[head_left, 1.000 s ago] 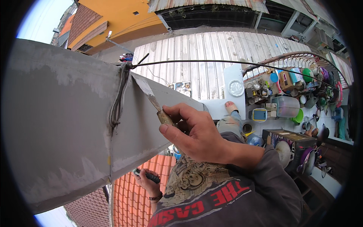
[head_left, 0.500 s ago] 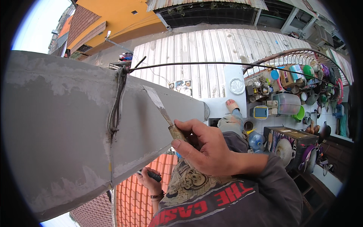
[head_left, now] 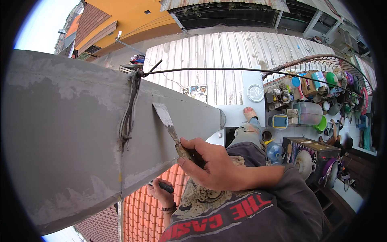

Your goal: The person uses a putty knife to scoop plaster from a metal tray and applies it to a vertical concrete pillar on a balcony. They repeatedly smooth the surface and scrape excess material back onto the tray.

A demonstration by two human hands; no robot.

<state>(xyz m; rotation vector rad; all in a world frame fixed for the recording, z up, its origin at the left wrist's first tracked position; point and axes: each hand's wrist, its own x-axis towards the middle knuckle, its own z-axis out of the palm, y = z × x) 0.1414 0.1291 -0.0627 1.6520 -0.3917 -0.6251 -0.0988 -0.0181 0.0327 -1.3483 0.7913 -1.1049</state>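
Observation:
My right hand [head_left: 213, 165] grips the worn wooden handle of a putty knife [head_left: 164, 117], thumb below and fingers curled over it. Its whitish, smeared blade lies at the face of a grey plastered beam [head_left: 80, 121]; whether it presses on it I cannot tell. Lower left, beside the beam's lower edge, my left hand [head_left: 161, 194], a dark band at its wrist, is closed round a dark handle [head_left: 165, 187]. The far part of that tool is hidden. A twisted wire tie [head_left: 128, 117] wraps the beam left of the blade.
From the tie a dark rod [head_left: 209, 69] runs right toward a curved metal railing [head_left: 318, 57]. Below are an orange tiled roof [head_left: 139, 207] and a pale corrugated roof [head_left: 213, 44]. My bare foot [head_left: 250, 112] stands on a white ledge. Buckets, bins and pans crowd the right, with a person [head_left: 346, 142] among them.
The putty knife's blade has moved down along the beam's face, with my right hand shifting slightly down and left. My left hand keeps its hold. The whole view has shifted a little.

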